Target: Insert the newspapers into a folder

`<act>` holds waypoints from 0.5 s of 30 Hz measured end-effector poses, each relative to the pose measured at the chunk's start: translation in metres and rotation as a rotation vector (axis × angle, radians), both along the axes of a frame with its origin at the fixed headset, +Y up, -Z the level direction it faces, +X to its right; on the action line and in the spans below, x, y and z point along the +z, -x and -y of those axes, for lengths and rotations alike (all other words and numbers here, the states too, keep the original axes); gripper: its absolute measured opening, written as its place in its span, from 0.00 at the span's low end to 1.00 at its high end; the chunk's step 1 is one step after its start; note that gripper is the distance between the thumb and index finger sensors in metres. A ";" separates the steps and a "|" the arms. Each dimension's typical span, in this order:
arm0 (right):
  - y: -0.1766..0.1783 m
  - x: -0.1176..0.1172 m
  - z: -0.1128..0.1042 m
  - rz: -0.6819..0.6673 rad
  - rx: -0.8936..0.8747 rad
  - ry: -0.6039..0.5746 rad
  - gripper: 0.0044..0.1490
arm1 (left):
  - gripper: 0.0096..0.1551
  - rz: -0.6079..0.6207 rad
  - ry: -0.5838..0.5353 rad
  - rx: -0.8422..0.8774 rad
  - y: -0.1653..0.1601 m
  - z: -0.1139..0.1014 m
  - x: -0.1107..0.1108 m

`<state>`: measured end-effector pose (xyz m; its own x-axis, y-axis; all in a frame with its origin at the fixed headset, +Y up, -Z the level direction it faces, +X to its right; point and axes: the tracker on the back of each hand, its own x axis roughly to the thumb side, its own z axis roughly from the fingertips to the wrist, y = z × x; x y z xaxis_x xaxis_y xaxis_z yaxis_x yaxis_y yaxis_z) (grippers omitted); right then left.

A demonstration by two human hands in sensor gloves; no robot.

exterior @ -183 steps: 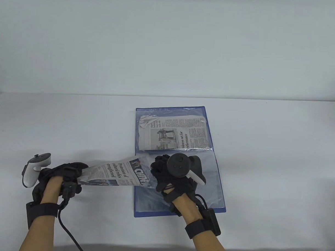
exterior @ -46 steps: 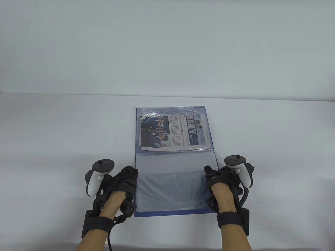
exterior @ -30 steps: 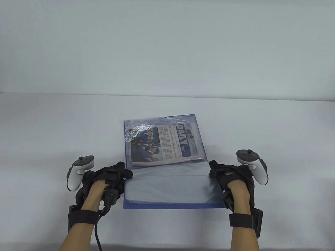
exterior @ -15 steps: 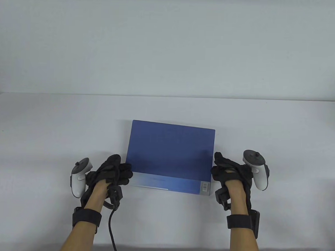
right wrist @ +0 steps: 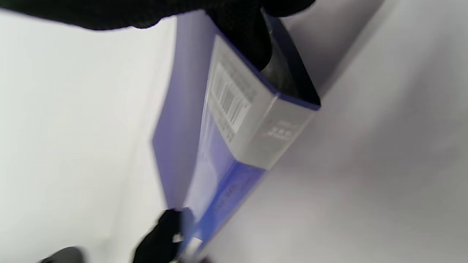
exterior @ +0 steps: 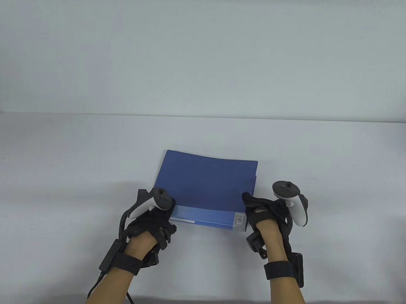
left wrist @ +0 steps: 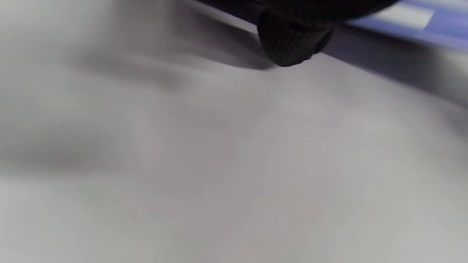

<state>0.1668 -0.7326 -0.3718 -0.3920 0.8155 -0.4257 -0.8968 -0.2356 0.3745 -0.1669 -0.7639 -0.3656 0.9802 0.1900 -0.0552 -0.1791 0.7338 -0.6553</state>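
Folder: a closed, flat rectangular blue plastic folder (exterior: pixel 207 182) lies mid-counter, its smooth matte cover facing up and its thick spine toward the person; the far edge bows slightly upward.
Spine: a glossy lighter-blue band (exterior: pixel 207 220) with a clear film sheen, and a pale grey label with a barcode (right wrist: pixel 234 100) at its right end.
Newspapers: not visible; the cover hides whatever is inside, so their place cannot be told from these views.
Left hand: the black knitted sensor glove (exterior: pixel 152 223) sits at the folder's near left corner, the hand turned over so its white-and-grey tracker (exterior: pixel 151 201) lies over the cover's edge. In the left wrist view a ribbed black fingertip (left wrist: pixel 292 44) touches the counter beside the blue edge.
Left grip: cannot tell whether the fingers clasp the folder or only rest against it.
Right hand: the black glove (exterior: pixel 265 212) is at the near right corner by the label; its tracker (exterior: pixel 292 201) stands out to the right.
Right grip: narrow, holding the folder; the right wrist view shows a finger (right wrist: pixel 241 33) wrapped over the spine's end and pressing at the open side between the covers.
Counter: a white, soft-looking cloth-covered surface (exterior: pixel 73 160) with faint creases.
Cable: a thin black cord (exterior: pixel 95 283) trails from the left wrist strap.
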 end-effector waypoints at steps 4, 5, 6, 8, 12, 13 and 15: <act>0.015 0.003 -0.012 -0.084 -0.340 -0.004 0.37 | 0.51 -0.128 -0.217 -0.205 0.007 -0.010 0.000; 0.018 0.004 -0.014 -0.095 -0.381 -0.006 0.38 | 0.49 -0.149 -0.239 -0.198 0.012 -0.012 0.000; 0.020 0.004 -0.017 -0.111 -0.406 -0.018 0.37 | 0.46 -0.182 -0.269 -0.155 0.021 -0.016 -0.001; 0.021 0.003 -0.022 -0.092 -0.447 -0.098 0.39 | 0.43 -0.253 -0.312 -0.043 0.036 -0.026 -0.001; 0.016 -0.001 -0.026 0.035 -0.507 -0.303 0.45 | 0.34 -0.321 -0.443 0.289 0.059 -0.044 0.002; 0.014 -0.001 -0.024 0.046 -0.460 -0.305 0.47 | 0.33 -0.326 -0.458 0.363 0.061 -0.047 0.004; 0.013 -0.001 -0.016 0.032 -0.214 -0.257 0.49 | 0.32 -0.346 -0.517 0.603 0.065 -0.049 0.008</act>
<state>0.1538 -0.7169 -0.3724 -0.1897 0.9603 -0.2047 -0.9465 -0.1234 0.2982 -0.2317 -0.7146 -0.3573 0.6485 0.7553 -0.0949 -0.7611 0.6405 -0.1024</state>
